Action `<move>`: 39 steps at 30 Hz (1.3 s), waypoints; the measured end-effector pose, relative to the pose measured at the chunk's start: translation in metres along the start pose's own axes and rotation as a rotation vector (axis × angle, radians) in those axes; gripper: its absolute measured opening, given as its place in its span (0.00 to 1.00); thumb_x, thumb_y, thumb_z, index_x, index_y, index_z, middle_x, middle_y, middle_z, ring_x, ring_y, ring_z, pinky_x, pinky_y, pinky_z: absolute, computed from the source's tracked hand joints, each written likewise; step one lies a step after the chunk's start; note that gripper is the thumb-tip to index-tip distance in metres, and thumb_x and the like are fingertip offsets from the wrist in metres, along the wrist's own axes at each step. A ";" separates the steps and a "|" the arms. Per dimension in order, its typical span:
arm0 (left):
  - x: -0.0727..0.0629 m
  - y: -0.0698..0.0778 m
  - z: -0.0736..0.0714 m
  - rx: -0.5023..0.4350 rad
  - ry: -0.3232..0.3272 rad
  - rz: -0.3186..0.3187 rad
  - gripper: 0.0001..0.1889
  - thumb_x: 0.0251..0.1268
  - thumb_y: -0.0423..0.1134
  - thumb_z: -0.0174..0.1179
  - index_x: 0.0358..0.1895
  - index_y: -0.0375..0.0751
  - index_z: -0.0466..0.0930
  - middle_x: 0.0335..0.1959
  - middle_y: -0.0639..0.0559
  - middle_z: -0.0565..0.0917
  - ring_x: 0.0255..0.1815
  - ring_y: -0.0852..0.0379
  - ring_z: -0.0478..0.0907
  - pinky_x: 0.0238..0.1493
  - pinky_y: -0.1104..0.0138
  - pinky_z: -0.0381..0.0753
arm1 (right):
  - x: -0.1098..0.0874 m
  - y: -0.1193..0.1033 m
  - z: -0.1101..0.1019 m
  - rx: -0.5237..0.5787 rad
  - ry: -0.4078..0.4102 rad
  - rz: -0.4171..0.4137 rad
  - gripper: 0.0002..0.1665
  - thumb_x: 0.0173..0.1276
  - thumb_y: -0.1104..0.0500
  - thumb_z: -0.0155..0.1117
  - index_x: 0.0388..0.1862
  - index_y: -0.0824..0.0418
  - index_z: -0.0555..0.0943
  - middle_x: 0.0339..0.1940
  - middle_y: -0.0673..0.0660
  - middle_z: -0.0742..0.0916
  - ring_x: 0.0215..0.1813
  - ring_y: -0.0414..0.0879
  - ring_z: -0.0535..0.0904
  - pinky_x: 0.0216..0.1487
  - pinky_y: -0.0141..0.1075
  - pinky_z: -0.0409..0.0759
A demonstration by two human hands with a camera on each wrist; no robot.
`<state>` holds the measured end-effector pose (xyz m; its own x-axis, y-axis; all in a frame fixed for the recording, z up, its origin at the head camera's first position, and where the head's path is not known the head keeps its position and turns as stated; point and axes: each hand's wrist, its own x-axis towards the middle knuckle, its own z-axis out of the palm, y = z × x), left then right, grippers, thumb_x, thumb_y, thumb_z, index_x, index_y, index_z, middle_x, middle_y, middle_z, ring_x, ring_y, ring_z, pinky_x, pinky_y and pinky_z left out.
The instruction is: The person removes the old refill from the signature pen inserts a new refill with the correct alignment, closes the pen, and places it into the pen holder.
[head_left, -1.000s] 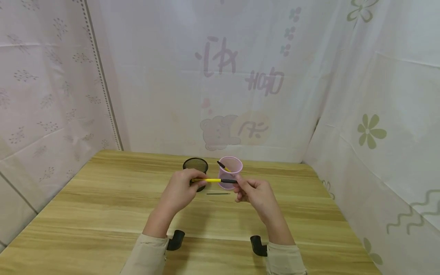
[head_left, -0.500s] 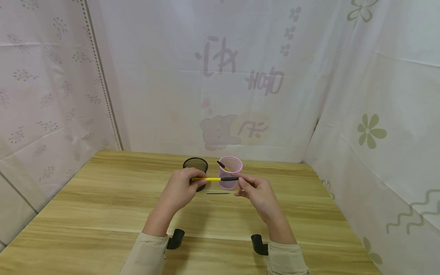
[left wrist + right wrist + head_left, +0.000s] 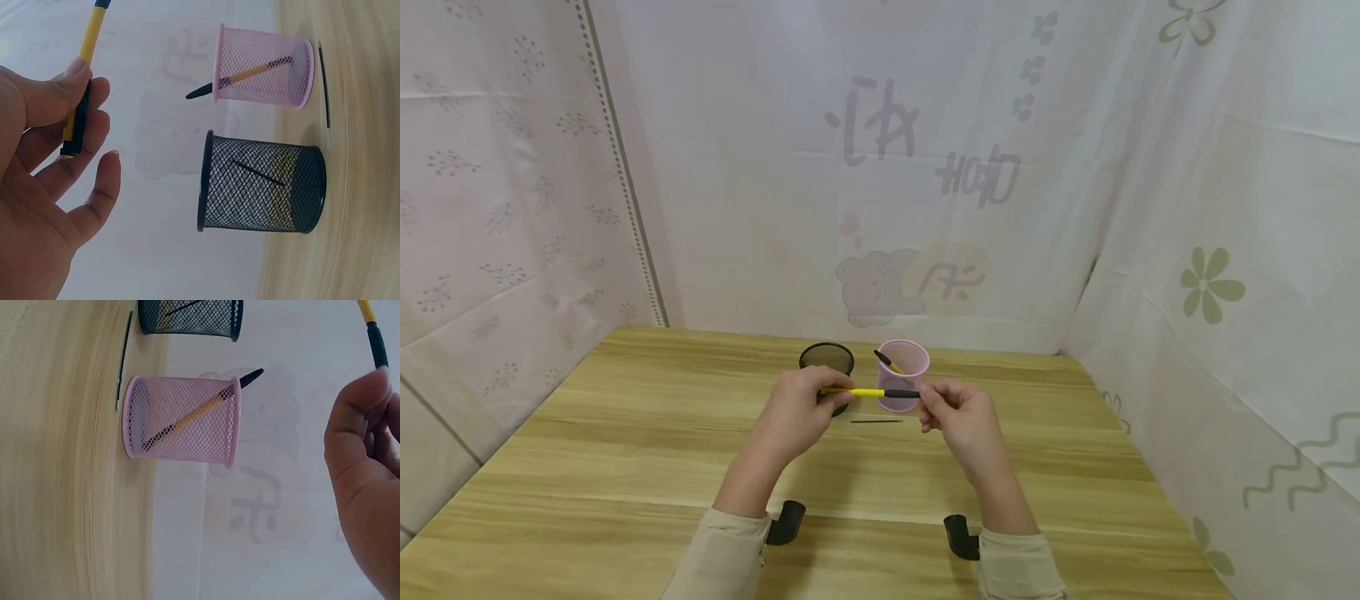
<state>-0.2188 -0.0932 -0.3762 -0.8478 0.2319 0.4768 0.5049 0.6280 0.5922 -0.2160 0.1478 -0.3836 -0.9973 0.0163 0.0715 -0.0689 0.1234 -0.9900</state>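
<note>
A yellow pen with a black grip [image 3: 868, 392] is held level above the table between both hands. My left hand [image 3: 793, 412] pinches its yellow barrel near the black clip end; in the left wrist view the thumb lies along the barrel and the little finger stands away. With thumb and fingers my right hand [image 3: 966, 421] pinches the tip end of the black grip [image 3: 377, 344], hiding the tip. Below the pen, a thin dark pen refill [image 3: 324, 84] lies on the tabletop. Behind the hands stands a pink mesh pen holder [image 3: 187, 394] with another yellow-and-black pen [image 3: 194, 415] leaning in it.
A black mesh pen holder [image 3: 250, 212] stands left of the pink one, partly behind the left hand, with a thin dark stick [image 3: 259, 174] inside. The wooden table [image 3: 625, 467] ends at a printed curtain [image 3: 760, 208]. Black curved pieces [image 3: 786, 523] sit at both wrists.
The fingers of my right hand have shifted their pinch on the black grip towards its tip and curled in more. The left hand and the pen stay nearly in place.
</note>
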 end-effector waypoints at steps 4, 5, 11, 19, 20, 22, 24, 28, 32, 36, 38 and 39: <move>0.000 0.002 0.000 -0.005 0.004 0.012 0.05 0.66 0.33 0.73 0.43 0.42 0.92 0.41 0.49 0.93 0.41 0.54 0.88 0.42 0.62 0.88 | 0.001 0.003 0.002 -0.072 0.016 -0.005 0.17 0.84 0.58 0.61 0.43 0.71 0.86 0.28 0.54 0.83 0.28 0.43 0.77 0.30 0.28 0.82; 0.000 0.002 0.001 -0.005 0.004 0.016 0.05 0.66 0.33 0.74 0.43 0.42 0.92 0.41 0.49 0.93 0.41 0.54 0.88 0.42 0.62 0.88 | 0.001 0.003 0.002 -0.090 0.017 -0.006 0.17 0.84 0.57 0.61 0.41 0.70 0.86 0.27 0.53 0.83 0.27 0.43 0.77 0.29 0.29 0.81; -0.001 0.000 0.001 -0.008 0.004 0.016 0.05 0.66 0.34 0.74 0.43 0.42 0.93 0.41 0.49 0.93 0.41 0.55 0.88 0.42 0.63 0.88 | -0.001 0.006 0.002 -0.136 0.033 -0.009 0.21 0.85 0.55 0.60 0.35 0.69 0.85 0.26 0.56 0.83 0.26 0.43 0.77 0.28 0.31 0.82; -0.001 -0.006 0.001 0.000 0.012 -0.021 0.04 0.67 0.35 0.73 0.43 0.44 0.93 0.42 0.50 0.92 0.42 0.54 0.87 0.44 0.57 0.88 | -0.002 0.002 0.001 -0.119 0.005 -0.016 0.18 0.83 0.54 0.62 0.54 0.69 0.86 0.37 0.62 0.89 0.34 0.45 0.84 0.37 0.32 0.88; -0.001 -0.007 0.000 0.001 0.013 -0.021 0.04 0.68 0.35 0.73 0.43 0.44 0.93 0.42 0.50 0.92 0.43 0.54 0.87 0.45 0.56 0.88 | -0.003 0.001 0.000 -0.116 -0.008 -0.031 0.18 0.83 0.54 0.63 0.58 0.68 0.86 0.38 0.61 0.89 0.35 0.44 0.84 0.39 0.32 0.89; -0.001 -0.008 -0.001 0.001 0.014 -0.020 0.04 0.69 0.35 0.72 0.43 0.44 0.93 0.42 0.50 0.92 0.43 0.53 0.88 0.45 0.56 0.89 | -0.004 0.001 -0.002 -0.107 -0.034 -0.060 0.18 0.82 0.57 0.64 0.62 0.66 0.84 0.41 0.60 0.89 0.38 0.45 0.85 0.41 0.32 0.89; -0.001 -0.008 -0.001 0.005 0.017 -0.015 0.04 0.69 0.35 0.72 0.43 0.44 0.93 0.42 0.50 0.92 0.43 0.53 0.88 0.45 0.56 0.89 | -0.004 0.001 -0.004 -0.104 -0.055 -0.088 0.17 0.80 0.59 0.66 0.62 0.66 0.84 0.43 0.59 0.89 0.40 0.46 0.86 0.43 0.32 0.89; -0.001 -0.008 -0.003 0.002 0.014 -0.016 0.04 0.70 0.36 0.71 0.43 0.44 0.93 0.43 0.51 0.93 0.44 0.54 0.88 0.45 0.59 0.88 | -0.004 0.003 -0.006 -0.091 -0.069 -0.118 0.15 0.77 0.65 0.68 0.59 0.67 0.84 0.45 0.59 0.88 0.43 0.47 0.87 0.46 0.33 0.89; -0.001 -0.007 -0.003 -0.004 0.009 -0.017 0.04 0.70 0.36 0.71 0.44 0.45 0.93 0.43 0.51 0.93 0.44 0.54 0.88 0.45 0.60 0.88 | -0.003 0.002 -0.006 -0.085 -0.065 -0.128 0.13 0.76 0.67 0.68 0.56 0.70 0.84 0.46 0.62 0.88 0.41 0.46 0.87 0.45 0.34 0.89; -0.001 -0.006 -0.003 -0.011 0.004 -0.019 0.04 0.70 0.36 0.71 0.44 0.44 0.93 0.43 0.51 0.92 0.44 0.55 0.88 0.45 0.59 0.88 | -0.004 0.001 -0.005 -0.087 -0.056 -0.118 0.11 0.76 0.68 0.68 0.53 0.70 0.86 0.45 0.63 0.89 0.39 0.46 0.86 0.44 0.31 0.88; -0.002 -0.006 -0.003 -0.014 0.000 -0.021 0.04 0.70 0.36 0.71 0.44 0.45 0.93 0.43 0.52 0.92 0.44 0.55 0.88 0.45 0.59 0.88 | -0.004 0.000 -0.005 -0.093 -0.054 -0.113 0.10 0.76 0.68 0.68 0.52 0.71 0.86 0.45 0.63 0.89 0.39 0.45 0.86 0.44 0.32 0.89; -0.002 -0.006 -0.003 -0.015 0.000 -0.021 0.04 0.70 0.36 0.71 0.44 0.45 0.93 0.43 0.52 0.92 0.43 0.55 0.88 0.44 0.59 0.88 | -0.004 0.000 -0.005 -0.095 -0.054 -0.111 0.10 0.76 0.68 0.68 0.52 0.71 0.86 0.44 0.63 0.89 0.38 0.44 0.85 0.45 0.32 0.89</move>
<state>-0.2199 -0.0992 -0.3789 -0.8583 0.2193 0.4640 0.4895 0.6213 0.6118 -0.2118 0.1527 -0.3830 -0.9837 -0.0557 0.1707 -0.1788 0.2144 -0.9602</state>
